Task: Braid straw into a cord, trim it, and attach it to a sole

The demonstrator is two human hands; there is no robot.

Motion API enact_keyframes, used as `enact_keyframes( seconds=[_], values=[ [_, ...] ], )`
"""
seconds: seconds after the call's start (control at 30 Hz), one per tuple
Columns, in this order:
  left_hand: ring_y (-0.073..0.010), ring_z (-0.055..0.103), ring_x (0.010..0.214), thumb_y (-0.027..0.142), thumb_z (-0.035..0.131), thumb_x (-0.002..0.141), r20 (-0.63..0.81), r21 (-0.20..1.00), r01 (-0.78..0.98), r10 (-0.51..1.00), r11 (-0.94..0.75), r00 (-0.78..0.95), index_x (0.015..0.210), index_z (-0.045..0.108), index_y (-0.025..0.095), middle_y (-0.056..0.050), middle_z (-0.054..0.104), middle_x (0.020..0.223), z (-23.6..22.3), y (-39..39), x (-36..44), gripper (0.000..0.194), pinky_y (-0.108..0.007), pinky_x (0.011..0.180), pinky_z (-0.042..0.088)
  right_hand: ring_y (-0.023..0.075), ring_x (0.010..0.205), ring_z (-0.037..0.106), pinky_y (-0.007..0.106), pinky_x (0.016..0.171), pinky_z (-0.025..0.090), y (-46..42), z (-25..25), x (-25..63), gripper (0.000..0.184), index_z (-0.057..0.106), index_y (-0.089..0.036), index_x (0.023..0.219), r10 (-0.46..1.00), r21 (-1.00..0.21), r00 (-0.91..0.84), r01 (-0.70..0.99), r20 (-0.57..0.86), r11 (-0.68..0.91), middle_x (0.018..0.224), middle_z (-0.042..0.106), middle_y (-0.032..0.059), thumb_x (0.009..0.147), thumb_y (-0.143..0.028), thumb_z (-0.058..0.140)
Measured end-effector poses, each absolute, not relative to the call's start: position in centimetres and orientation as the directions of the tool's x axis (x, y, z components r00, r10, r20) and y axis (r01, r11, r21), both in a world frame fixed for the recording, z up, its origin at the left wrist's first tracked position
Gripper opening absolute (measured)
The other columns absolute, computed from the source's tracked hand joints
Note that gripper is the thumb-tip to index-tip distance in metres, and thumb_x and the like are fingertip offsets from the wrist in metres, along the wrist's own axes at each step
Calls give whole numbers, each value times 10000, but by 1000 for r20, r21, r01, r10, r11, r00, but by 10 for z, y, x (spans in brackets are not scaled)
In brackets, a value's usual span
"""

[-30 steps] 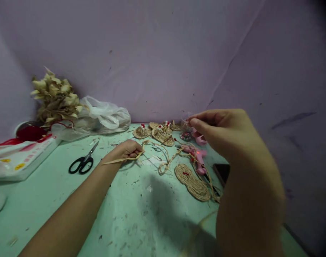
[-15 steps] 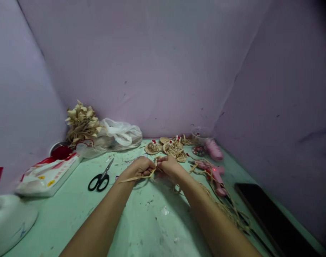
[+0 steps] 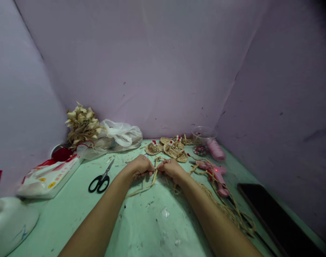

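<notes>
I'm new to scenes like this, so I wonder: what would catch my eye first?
Probably the left hand and right hand, close together at the centre, pinching a straw strand. Next, the pink glue gun with its glowing red light, lying to their right. Beyond the hands, woven slippers with red and white beads stand out too.

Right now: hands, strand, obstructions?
Left hand and right hand pinching pale fibre strand, its tail trailing leftward. Black-handled scissors lie left, pink glue gun right, neither touching the hands.
</notes>
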State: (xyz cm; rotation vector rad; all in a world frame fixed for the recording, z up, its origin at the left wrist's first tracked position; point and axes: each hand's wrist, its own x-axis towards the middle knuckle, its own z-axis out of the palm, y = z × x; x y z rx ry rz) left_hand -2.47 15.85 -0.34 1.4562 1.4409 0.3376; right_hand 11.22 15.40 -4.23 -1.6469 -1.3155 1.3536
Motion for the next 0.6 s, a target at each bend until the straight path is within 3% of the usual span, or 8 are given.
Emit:
enact_keyframes(
  seconds=[0.17,0.4,0.5,0.6],
  values=[
    [-65,267,288,105,515,551,-380,719,677,904,156,195,384,484,130,17,377,291,1,153,-14,172,-212,350,192,32,293,220,190,313,141,151,-40,111,69,536,-135,486,943,-913,-40,264,-332,-310,357,403,-59,551,-121,520],
    [-175,478,508,48,543,491,-219,580,811,974,75,67,391,479,158,-21,411,356,-4,140,6,162,-225,463,256,38,294,229,181,312,139,150,-42,110,38,531,-144,529,945,-928,-37,205,-325,-311,331,334,-77,544,-121,505],
    [-185,500,581,61,565,493,-173,583,810,984,65,46,428,475,165,-19,433,415,-6,136,6,152,-221,486,260,33,289,230,180,311,140,150,-41,111,35,526,-142,524,940,-929,-68,188,-335,-318,337,356,-73,538,-115,508],
    [-158,482,498,92,586,502,-214,632,771,974,84,69,436,494,155,-9,434,393,-7,140,-2,130,-218,455,259,27,287,223,175,313,137,149,-39,112,37,526,-134,543,932,-927,-89,173,-351,-333,339,364,-75,540,-105,504]
  ],
)
